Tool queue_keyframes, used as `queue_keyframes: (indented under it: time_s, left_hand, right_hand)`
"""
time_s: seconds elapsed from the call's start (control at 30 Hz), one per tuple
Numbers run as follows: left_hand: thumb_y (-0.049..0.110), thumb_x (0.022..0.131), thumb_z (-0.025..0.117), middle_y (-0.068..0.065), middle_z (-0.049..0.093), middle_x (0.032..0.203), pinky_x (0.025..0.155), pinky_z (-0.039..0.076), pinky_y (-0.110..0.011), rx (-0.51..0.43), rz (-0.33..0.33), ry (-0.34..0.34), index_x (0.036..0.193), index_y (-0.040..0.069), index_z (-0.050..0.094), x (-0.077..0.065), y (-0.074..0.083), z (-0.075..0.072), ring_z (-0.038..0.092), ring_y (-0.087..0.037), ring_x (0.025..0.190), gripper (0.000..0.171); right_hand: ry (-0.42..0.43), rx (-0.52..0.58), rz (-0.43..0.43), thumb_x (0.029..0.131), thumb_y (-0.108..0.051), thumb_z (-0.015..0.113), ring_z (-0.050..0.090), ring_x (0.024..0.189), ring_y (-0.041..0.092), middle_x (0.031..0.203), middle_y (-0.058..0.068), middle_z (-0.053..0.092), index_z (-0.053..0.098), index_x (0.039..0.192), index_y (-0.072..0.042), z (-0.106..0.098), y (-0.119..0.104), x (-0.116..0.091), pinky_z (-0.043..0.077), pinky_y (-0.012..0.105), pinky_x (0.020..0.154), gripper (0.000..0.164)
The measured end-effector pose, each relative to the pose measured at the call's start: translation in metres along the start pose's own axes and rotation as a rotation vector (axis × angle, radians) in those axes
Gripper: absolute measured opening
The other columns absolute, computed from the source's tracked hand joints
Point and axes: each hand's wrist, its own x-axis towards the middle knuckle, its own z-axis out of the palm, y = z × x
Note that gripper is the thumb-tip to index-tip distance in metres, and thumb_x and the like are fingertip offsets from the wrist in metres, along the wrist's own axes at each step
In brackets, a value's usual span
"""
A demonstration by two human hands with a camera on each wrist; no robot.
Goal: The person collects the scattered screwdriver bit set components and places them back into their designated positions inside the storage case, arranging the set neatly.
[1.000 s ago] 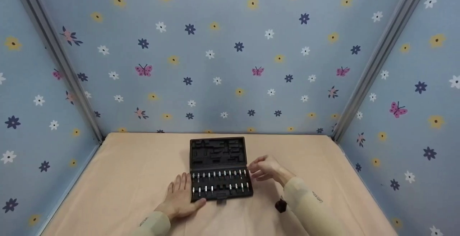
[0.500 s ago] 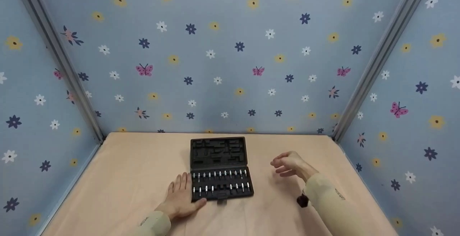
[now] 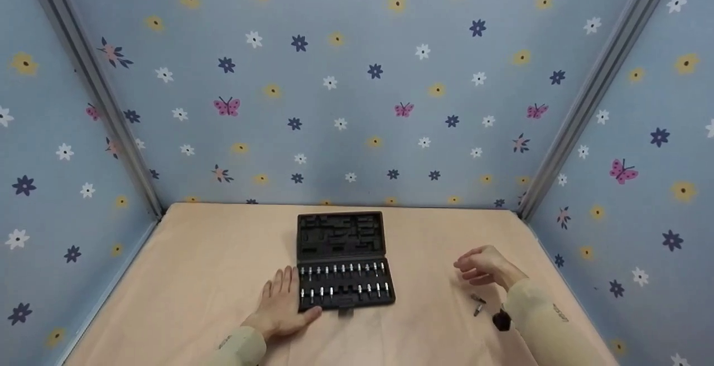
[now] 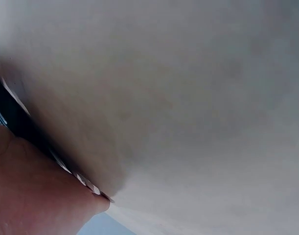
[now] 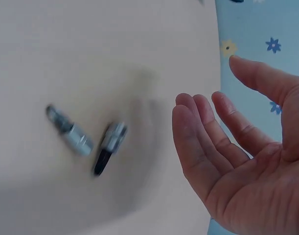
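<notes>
A black socket-set case (image 3: 341, 253) lies unfolded on the table, its lid laid back. Two rows of silver bit sockets (image 3: 342, 269) fill its near half, with a gap of bare slots mid-way along the front row. My left hand (image 3: 277, 306) rests with straight fingers along the case's left side, thumb at its front left corner. To the right of the case, my right hand (image 3: 486, 265) hovers with loosely bent fingers, and its palm holds nothing in the right wrist view. Beside it on the table lie two loose bit sockets, one silver (image 5: 75, 139), one with a black tip (image 5: 110, 144).
A pale peach cloth (image 3: 217, 254) covers the table. Blue flowered panels (image 3: 357, 92) stand behind it and at both sides, with grey posts (image 3: 591, 92) at the back corners. A dark object (image 3: 501, 320) is at the right wrist.
My right hand has moved rightward, away from the case's right edge. The two loose bit sockets now show below it in the head view. My left hand has stayed in place.
</notes>
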Motion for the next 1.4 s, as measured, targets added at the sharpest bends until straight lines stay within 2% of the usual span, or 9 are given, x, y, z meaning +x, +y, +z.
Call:
queue_keyframes:
  time_s: [0.13,0.3,0.6,0.77,1.0,1.2,1.4]
  left_hand:
    - [0.077,0.101,0.063,-0.038,0.007,0.185,0.140,0.008,-0.076,0.008,0.006,0.008,0.175,-0.012,0.011,0.000,0.001,0.001,0.007,-0.059,0.174,0.127]
    - [0.077,0.101,0.064,-0.039,0.008,0.185,0.140,0.008,-0.076,0.010,0.002,0.012,0.175,-0.012,0.012,0.001,0.001,0.002,0.008,-0.059,0.174,0.127]
    - [0.078,0.101,0.063,-0.039,0.007,0.185,0.140,0.009,-0.076,0.009,0.012,0.014,0.175,-0.011,0.011,0.000,-0.001,0.001,0.008,-0.059,0.174,0.127]
    - [0.079,0.100,0.062,-0.039,0.007,0.185,0.141,0.009,-0.075,0.011,0.007,0.011,0.175,-0.011,0.011,0.001,-0.001,0.001,0.007,-0.059,0.174,0.128]
    - [0.081,0.100,0.062,-0.038,0.007,0.185,0.141,0.007,-0.074,0.000,-0.011,-0.001,0.176,-0.011,0.009,0.002,-0.001,0.002,0.006,-0.058,0.175,0.130]
    - [0.080,0.101,0.061,-0.038,0.006,0.185,0.140,0.007,-0.077,-0.008,0.003,0.003,0.175,-0.011,0.010,0.000,0.000,-0.001,0.006,-0.060,0.174,0.129]
    - [0.080,0.101,0.061,-0.039,0.006,0.185,0.140,0.008,-0.077,0.001,-0.004,0.000,0.175,-0.012,0.010,0.000,0.000,0.000,0.006,-0.060,0.174,0.129]
  right_hand:
    - [0.000,-0.031,-0.014,0.099,-0.017,0.084,0.081,0.096,0.025,0.118,0.018,0.083,0.075,0.129,0.003,-0.009,0.015,-0.002,0.071,0.041,0.086,0.037]
    - [-0.008,-0.086,-0.023,0.097,-0.015,0.086,0.082,0.091,0.022,0.109,0.015,0.085,0.075,0.129,0.005,-0.016,0.028,-0.006,0.070,0.041,0.085,0.039]
    - [-0.004,-0.195,-0.023,0.087,-0.012,0.093,0.075,0.077,0.017,0.085,0.003,0.081,0.083,0.107,-0.001,-0.020,0.046,-0.008,0.066,0.035,0.075,0.025]
    - [0.009,-0.247,-0.045,0.083,-0.010,0.098,0.069,0.075,0.015,0.085,0.002,0.079,0.084,0.104,-0.002,-0.014,0.051,-0.006,0.063,0.031,0.071,0.026]
    - [0.038,-0.359,-0.129,0.082,-0.005,0.096,0.073,0.069,0.013,0.078,0.003,0.082,0.087,0.091,-0.003,-0.006,0.052,-0.007,0.063,0.028,0.066,0.013]
    - [0.057,-0.421,-0.158,0.080,-0.003,0.095,0.075,0.065,0.015,0.074,0.005,0.083,0.087,0.082,-0.006,-0.001,0.049,-0.007,0.063,0.030,0.063,0.009]
    - [0.081,-0.402,-0.152,0.077,-0.001,0.092,0.074,0.063,0.015,0.071,0.006,0.082,0.086,0.077,-0.005,-0.001,0.052,-0.003,0.062,0.028,0.062,0.007]
